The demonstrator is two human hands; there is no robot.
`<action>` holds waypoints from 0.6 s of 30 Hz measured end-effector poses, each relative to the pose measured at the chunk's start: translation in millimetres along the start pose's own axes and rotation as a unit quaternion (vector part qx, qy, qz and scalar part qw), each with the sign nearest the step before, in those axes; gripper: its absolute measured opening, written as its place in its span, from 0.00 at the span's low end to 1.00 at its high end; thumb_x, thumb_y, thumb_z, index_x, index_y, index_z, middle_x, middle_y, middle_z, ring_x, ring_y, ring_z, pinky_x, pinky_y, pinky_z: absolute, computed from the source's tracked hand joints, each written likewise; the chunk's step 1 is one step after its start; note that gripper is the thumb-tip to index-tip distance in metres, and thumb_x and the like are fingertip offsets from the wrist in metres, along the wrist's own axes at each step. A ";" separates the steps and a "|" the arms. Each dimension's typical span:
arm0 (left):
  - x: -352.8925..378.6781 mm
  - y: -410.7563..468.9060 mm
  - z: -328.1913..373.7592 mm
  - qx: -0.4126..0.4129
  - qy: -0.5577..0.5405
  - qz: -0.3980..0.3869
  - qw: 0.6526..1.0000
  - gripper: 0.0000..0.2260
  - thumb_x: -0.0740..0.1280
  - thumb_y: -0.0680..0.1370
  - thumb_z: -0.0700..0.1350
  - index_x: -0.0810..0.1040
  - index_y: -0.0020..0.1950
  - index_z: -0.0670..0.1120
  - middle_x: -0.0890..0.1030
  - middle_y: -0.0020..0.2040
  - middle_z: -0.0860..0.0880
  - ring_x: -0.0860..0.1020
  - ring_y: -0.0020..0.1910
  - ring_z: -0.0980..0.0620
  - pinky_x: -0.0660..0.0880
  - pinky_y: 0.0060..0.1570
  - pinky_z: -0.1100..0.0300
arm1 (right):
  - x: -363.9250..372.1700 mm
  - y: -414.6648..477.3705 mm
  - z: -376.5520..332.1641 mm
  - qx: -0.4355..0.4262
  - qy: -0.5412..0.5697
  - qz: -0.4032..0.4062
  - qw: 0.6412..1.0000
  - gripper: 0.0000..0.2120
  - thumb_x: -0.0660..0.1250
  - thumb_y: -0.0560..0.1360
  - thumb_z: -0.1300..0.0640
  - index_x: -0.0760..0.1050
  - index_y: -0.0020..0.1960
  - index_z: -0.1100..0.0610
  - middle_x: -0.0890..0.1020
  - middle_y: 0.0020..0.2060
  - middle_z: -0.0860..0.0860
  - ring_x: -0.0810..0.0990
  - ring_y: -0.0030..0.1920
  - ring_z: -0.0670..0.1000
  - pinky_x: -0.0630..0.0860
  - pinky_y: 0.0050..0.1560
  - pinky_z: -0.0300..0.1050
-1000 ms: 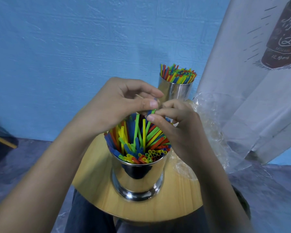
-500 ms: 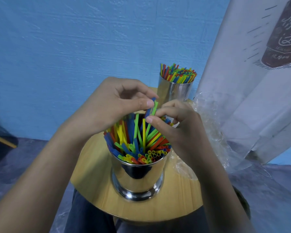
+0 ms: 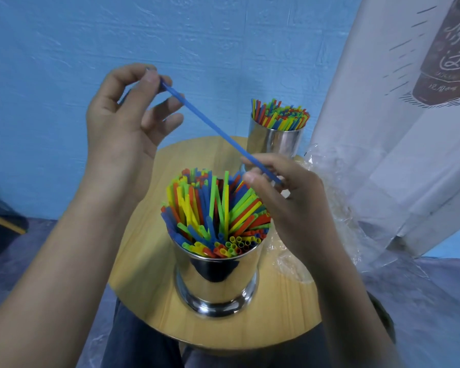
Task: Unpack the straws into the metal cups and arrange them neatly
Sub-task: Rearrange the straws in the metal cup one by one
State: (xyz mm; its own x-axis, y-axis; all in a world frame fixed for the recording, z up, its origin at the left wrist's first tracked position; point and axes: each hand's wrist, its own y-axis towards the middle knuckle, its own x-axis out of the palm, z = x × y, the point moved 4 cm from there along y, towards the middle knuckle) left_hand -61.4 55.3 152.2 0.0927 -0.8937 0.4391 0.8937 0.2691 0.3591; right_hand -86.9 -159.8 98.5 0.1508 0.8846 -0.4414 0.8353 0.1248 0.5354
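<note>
Thin blue plastic straw: in the air above the near cup, slanted, high end far-left, low end near-right. Straight, smooth, matte. Left grip pinches the high end between thumb and forefinger, other fingers spread loose. Right grip pinches the low end, fingers curled round it.

Below it: near polished steel cup, tapered, flared foot, mirror finish, upright on the counter's near half. It's packed with mixed red, yellow, green and blue straws leaning at mixed angles, open round ends showing at the near rim. Far polished steel cup stands at the counter's far-right edge, well apart from the first; its straw bundle is upright and more even.

Round pale wooden counter, straight grain, smooth. Crumpled clear plastic wrap on its right side, just beside the near cup, partly behind the right wrist.

Room: rough-textured blue wall behind; white fabric banner with a dark printed bottle at right; grey-purple floor; dark trouser legs under the counter's near edge.
</note>
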 end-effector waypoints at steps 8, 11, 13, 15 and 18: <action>-6.5 1.0 -21.5 -0.076 0.121 -0.015 0.990 0.04 0.68 0.82 0.42 0.78 0.48 0.48 0.85 0.43 0.52 0.84 0.44 0.51 0.81 0.48 0.57 | -20.4 -0.7 -5.1 -0.007 0.202 0.082 0.976 0.10 0.67 0.81 0.63 0.82 0.59 0.54 0.88 0.47 0.49 0.84 0.44 0.46 0.77 0.44 0.39; -8.0 4.5 -27.9 -0.104 0.214 -0.057 0.969 0.04 0.69 0.81 0.45 0.78 0.47 0.50 0.85 0.41 0.53 0.84 0.46 0.54 0.79 0.55 0.54 | -26.6 -1.0 -0.9 0.019 0.255 0.099 0.962 0.08 0.68 0.79 0.58 0.83 0.56 0.53 0.88 0.46 0.52 0.84 0.44 0.51 0.78 0.43 0.43; -7.1 5.2 -31.9 -0.125 0.277 -0.102 0.947 0.04 0.70 0.80 0.47 0.79 0.47 0.50 0.86 0.41 0.53 0.84 0.46 0.55 0.78 0.57 0.54 | -29.8 -1.2 0.9 0.038 0.286 0.111 0.951 0.07 0.69 0.79 0.55 0.84 0.54 0.52 0.88 0.45 0.52 0.83 0.44 0.52 0.78 0.44 0.43; -3.9 3.3 -36.7 -0.145 0.342 -0.159 0.915 0.04 0.71 0.80 0.48 0.80 0.47 0.49 0.87 0.45 0.52 0.84 0.48 0.54 0.77 0.55 0.56 | -33.1 -1.0 2.7 0.049 0.295 0.130 0.945 0.06 0.67 0.81 0.56 0.83 0.53 0.52 0.87 0.45 0.52 0.84 0.45 0.52 0.79 0.44 0.44; 5.0 -1.4 -41.7 -0.167 0.405 -0.249 0.864 0.04 0.72 0.79 0.49 0.84 0.52 0.52 0.87 0.51 0.53 0.84 0.54 0.52 0.78 0.55 0.58 | -39.9 -0.2 2.2 0.045 0.277 0.160 0.946 0.08 0.59 0.85 0.60 0.77 0.51 0.55 0.87 0.45 0.53 0.86 0.46 0.54 0.80 0.44 0.44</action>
State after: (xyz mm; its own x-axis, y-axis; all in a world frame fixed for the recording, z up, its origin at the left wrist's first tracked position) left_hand -43.9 35.5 119.5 -0.1844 -0.8634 -0.4697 0.9755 -0.2190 0.0196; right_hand -91.9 -196.1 114.4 0.1238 0.9736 0.1918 0.8391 -0.2058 0.5035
